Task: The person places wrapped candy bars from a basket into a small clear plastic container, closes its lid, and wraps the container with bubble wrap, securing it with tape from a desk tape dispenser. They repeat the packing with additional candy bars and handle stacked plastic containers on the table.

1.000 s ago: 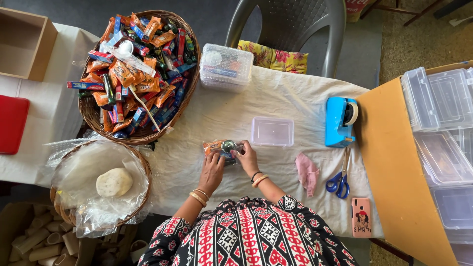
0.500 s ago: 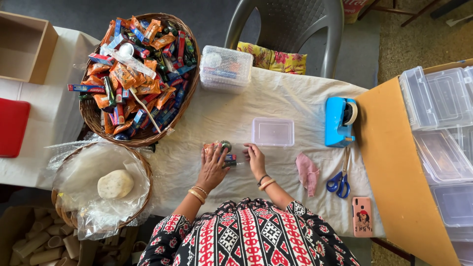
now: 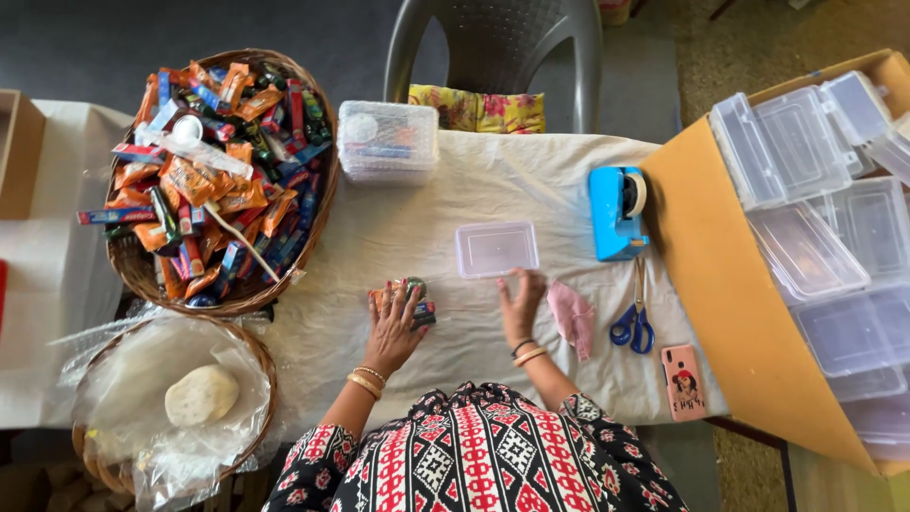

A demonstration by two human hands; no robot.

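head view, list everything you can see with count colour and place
small packets: a few, mixed colours, under left hand
lid: one, clear, table centre
snack basket: one, wicker, far left
lined basket: one, wicker, near left, pale lump inside
filled box: one, clear, far edge
tape dispenser: one, blue
scissors: one, blue handles
cloth: one, pink
phone: one, pink case
empty boxes: many, clear, right carton
chair: one, grey
left hand: on packets
right hand: open, by lid
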